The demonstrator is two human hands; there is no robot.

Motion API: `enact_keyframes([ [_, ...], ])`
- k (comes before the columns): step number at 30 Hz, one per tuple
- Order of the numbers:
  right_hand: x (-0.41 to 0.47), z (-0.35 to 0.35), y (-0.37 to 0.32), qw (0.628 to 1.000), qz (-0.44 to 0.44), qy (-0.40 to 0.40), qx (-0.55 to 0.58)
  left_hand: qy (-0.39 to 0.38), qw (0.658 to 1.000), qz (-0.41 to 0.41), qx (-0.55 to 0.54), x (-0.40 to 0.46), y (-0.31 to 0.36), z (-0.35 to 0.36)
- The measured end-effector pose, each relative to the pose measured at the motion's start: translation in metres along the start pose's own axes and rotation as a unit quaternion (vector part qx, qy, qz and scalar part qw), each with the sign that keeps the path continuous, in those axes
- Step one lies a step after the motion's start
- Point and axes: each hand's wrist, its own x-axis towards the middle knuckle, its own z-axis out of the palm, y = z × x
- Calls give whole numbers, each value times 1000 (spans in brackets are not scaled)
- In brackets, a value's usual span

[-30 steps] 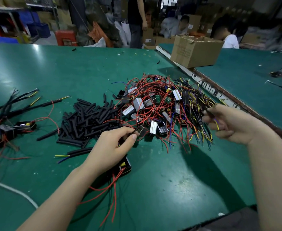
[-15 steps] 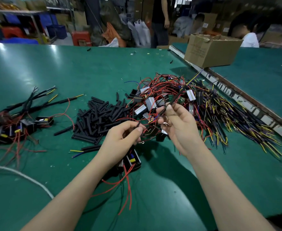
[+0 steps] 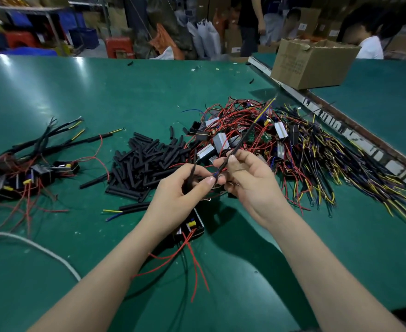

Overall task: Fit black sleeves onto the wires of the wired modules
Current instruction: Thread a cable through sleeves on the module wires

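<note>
While a few sleeved modules [image 3: 41,171] lie left, most of the pile [image 3: 257,140] waits — left hand [image 3: 180,190] pinches a sleeve [image 3: 193,168], right hand [image 3: 247,180] pinches wires [image 3: 242,140].

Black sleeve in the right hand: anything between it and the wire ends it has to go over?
Nothing visible. The right hand pinches the black sleeve, the left hand pinches the wire ends at its lower mouth. Fingertips nearly meet; only air lies between. Whether the wires have entered cannot be told.

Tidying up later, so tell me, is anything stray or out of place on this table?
Yes: a few black sleeves lie alone far up the green table, apart from the sleeve pile. Nothing looks damaged.
</note>
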Motion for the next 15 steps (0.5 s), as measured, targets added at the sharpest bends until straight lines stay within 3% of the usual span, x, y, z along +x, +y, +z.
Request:
enact_keyframes([
  [15, -7, 0, 8, 997, -62, -18, -43, -15, 998, -11, 60, 3, -3, -2],
])
